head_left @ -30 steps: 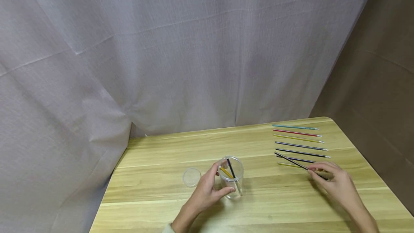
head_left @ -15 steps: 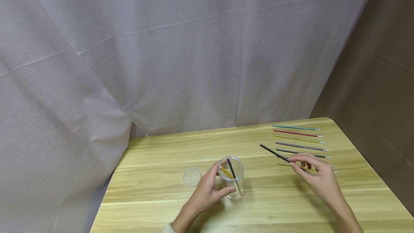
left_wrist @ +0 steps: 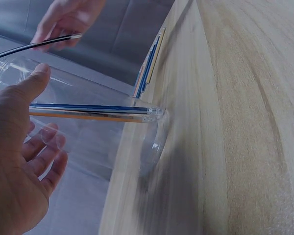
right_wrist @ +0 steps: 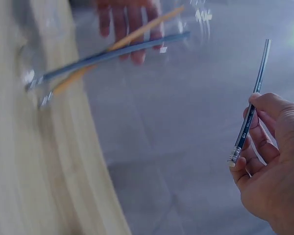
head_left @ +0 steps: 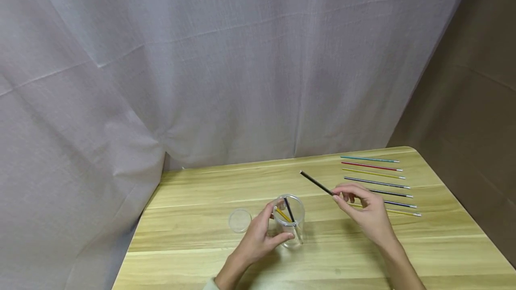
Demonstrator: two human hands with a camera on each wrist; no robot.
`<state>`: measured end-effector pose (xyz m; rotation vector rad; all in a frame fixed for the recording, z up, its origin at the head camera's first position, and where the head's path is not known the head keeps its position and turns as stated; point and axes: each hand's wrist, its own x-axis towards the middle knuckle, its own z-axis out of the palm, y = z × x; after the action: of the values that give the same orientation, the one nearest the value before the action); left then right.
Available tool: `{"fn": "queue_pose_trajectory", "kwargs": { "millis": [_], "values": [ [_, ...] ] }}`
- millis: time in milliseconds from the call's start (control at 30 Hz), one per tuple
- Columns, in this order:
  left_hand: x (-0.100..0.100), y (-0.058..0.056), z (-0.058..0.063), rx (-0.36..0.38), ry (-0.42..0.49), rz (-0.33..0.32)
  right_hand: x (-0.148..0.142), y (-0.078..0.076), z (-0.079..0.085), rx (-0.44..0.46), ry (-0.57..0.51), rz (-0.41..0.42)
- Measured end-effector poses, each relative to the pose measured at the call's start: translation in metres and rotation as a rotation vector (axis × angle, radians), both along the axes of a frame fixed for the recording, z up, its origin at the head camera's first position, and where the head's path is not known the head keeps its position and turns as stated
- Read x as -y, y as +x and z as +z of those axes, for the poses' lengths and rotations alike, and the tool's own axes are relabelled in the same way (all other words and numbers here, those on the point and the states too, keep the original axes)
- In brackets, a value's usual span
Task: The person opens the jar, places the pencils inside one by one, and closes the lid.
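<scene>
My left hand (head_left: 258, 240) grips a clear plastic jar (head_left: 297, 232) standing upright on the table, thumb on the near side and fingers round the far side. Inside the jar lean a yellow pencil (head_left: 284, 215) and a dark pencil (head_left: 289, 209); their eraser ends rest at the bottom in the left wrist view. Up in the air to the right of the jar, my right hand (head_left: 368, 211) pinches a black pencil (head_left: 316, 182) between thumb and fingers. That pencil slants up and left, its white eraser (right_wrist: 231, 164) end towards my palm in the right wrist view.
A clear round lid (head_left: 239, 220) lies left of the jar. Several pencils lie in a row at the right, among them a green pencil (head_left: 368, 159), a red pencil (head_left: 371, 166) and a yellow pencil (head_left: 372, 173). A grey curtain (head_left: 242, 79) hangs behind the table (head_left: 193, 245).
My right hand has moved left and up from the pencil row, carrying the black pencil towards the jar. The left hand and the jar have stayed in place.
</scene>
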<state>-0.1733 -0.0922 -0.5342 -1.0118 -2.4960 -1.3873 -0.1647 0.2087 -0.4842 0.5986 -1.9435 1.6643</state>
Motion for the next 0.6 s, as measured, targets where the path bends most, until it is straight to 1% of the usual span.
{"fn": "queue_pose_trajectory", "kwargs": {
  "millis": [133,233,367,433,600],
  "values": [
    [0.000,0.000,0.000,-0.001,-0.001,0.001,0.019,-0.005,0.008,-0.049,-0.105,0.107],
    [0.000,-0.001,-0.001,-0.016,0.003,-0.001,0.034,-0.008,0.015,-0.087,-0.161,0.171],
    [0.000,-0.001,-0.001,-0.025,0.011,-0.004,0.050,-0.008,0.023,-0.080,-0.175,0.176],
    [0.000,-0.001,-0.001,-0.020,0.012,-0.005,0.056,-0.008,0.027,-0.068,-0.175,0.172],
    [0.001,-0.001,0.000,-0.002,0.005,0.000,0.066,-0.009,0.034,-0.071,-0.186,0.187]
  ]
}}
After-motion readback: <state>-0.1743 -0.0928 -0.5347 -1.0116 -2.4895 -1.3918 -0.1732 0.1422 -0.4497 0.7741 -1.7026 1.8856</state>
